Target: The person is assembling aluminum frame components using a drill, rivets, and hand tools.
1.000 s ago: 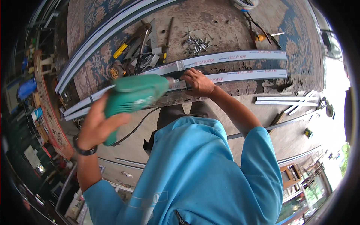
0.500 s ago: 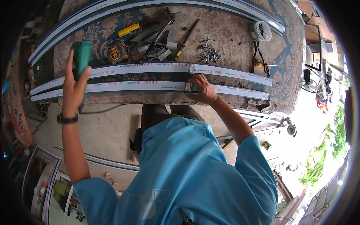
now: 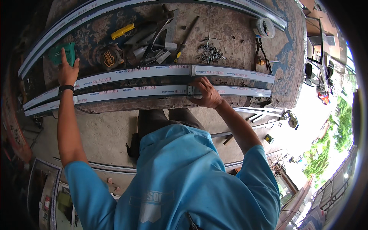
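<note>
My left hand (image 3: 68, 73) reaches over the strips at the far left. Its thumb and index finger straddle a green power tool (image 3: 69, 51), which rests on the table; its front end is hard to make out. My right hand (image 3: 207, 94) is closed across the near film-covered aluminium profile (image 3: 130, 91), thumb on the near edge and fingers on the far one. Beside those fingertips a small metal bracket (image 3: 190, 90) sits on this profile. A second bracket (image 3: 193, 70) is on the parallel profile (image 3: 165, 70) just beyond.
Behind the profiles lie a tape measure (image 3: 112, 56), a yellow-handled hacksaw (image 3: 122, 31), metal offcuts (image 3: 158, 56), a screwdriver (image 3: 178, 56), loose screws (image 3: 210, 53) and pliers (image 3: 260, 50). A white tub (image 3: 265, 28) stands far right. More profiles (image 3: 82, 17) line the far edge.
My left hand has moved away from me and slightly left, lowering the green power tool onto the table. The right hand keeps its place on the near profile.
</note>
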`<state>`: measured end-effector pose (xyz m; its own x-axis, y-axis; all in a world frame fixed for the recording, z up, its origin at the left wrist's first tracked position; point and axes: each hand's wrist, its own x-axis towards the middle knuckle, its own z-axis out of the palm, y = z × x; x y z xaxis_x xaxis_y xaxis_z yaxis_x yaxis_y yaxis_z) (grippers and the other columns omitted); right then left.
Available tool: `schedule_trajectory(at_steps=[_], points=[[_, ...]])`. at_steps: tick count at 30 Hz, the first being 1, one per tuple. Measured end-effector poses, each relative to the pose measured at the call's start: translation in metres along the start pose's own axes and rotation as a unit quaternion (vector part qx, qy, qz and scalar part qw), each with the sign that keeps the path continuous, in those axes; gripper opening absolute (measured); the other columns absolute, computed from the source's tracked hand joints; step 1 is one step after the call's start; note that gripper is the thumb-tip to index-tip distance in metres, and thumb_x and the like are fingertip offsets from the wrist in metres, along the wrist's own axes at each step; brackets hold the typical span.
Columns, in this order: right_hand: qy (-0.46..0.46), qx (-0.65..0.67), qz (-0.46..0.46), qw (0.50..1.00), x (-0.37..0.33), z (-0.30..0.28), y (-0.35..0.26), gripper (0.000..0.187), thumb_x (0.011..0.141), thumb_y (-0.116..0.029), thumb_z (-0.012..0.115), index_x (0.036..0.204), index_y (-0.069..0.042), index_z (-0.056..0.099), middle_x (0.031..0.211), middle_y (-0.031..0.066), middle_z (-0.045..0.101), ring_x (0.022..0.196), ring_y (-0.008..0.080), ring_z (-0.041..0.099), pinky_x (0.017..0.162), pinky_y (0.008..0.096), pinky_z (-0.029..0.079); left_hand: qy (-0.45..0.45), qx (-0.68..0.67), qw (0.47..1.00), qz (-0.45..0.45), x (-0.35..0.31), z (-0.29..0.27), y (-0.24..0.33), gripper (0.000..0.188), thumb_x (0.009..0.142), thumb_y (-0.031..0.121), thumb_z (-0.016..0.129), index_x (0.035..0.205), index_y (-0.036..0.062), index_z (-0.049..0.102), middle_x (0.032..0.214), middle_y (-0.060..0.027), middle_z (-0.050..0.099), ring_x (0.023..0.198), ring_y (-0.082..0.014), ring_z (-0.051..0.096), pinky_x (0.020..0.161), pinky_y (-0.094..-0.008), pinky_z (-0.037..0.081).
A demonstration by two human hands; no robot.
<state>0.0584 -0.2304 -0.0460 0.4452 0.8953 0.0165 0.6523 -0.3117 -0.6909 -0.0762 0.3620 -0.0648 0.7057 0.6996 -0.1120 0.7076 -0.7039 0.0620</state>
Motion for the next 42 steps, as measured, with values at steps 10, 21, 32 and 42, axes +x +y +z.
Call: schedule_trajectory(at_steps=[10, 21, 32, 42], points=[[-0.012, 0.000, -0.008, 1.000, 0.009, 0.006, 0.001, 0.064, 0.072, -0.021, 0.088, 0.127, -0.002, 0.060, 0.116, 0.0154, 0.060, 0.110, 0.0371, 0.058, 0.099, 0.0466, 0.050, -0.006, 0.023, 1.000, -0.001, -0.006, -0.018, -0.015, 0.087, 0.096, 0.053, 0.065, 0.165, 0.0263, 0.020, 0.131, -0.0254, 0.065, 0.113, -0.0469, 0.066, 0.093, -0.0533, 0.056], [0.047, -0.019, 0.030, 0.998, -0.004, -0.024, -0.020, 0.069, 0.076, -0.022, 0.087, 0.133, -0.001, 0.055, 0.124, 0.0189, 0.059, 0.117, 0.0397, 0.057, 0.101, 0.0473, 0.049, -0.022, -0.296, 0.910, 0.289, -0.103, -0.012, 0.241, 0.048, 0.088, 0.030, 0.078, 0.126, 0.0067, 0.061, 0.119, -0.0169, 0.065, 0.108, -0.0385, 0.065, 0.090, -0.0476, 0.054], [0.248, -0.067, 0.225, 0.940, 0.041, -0.076, 0.049, 0.012, 0.093, -0.011, 0.065, 0.104, -0.005, 0.069, 0.099, 0.0178, 0.070, 0.097, 0.0399, 0.067, 0.085, 0.0479, 0.054, -0.035, -0.186, 0.973, 0.132, -0.062, -0.016, 0.269, 0.031, 0.096, 0.025, 0.058, 0.120, 0.0052, 0.062, 0.109, -0.0264, 0.071, 0.104, -0.0464, 0.068, 0.084, -0.0549, 0.055], [0.154, -0.080, 0.263, 0.949, 0.044, -0.087, 0.092, 0.014, 0.095, -0.019, 0.065, 0.098, -0.010, 0.075, 0.101, 0.0156, 0.074, 0.092, 0.0374, 0.072, 0.082, 0.0464, 0.057, -0.051, -0.567, 0.817, 0.086, -0.190, -0.158, 0.213, 0.035, 0.101, 0.036, 0.071, 0.115, 0.0051, 0.064, 0.085, 0.0025, 0.060, 0.065, -0.0052, 0.049, 0.058, -0.0227, 0.042]])
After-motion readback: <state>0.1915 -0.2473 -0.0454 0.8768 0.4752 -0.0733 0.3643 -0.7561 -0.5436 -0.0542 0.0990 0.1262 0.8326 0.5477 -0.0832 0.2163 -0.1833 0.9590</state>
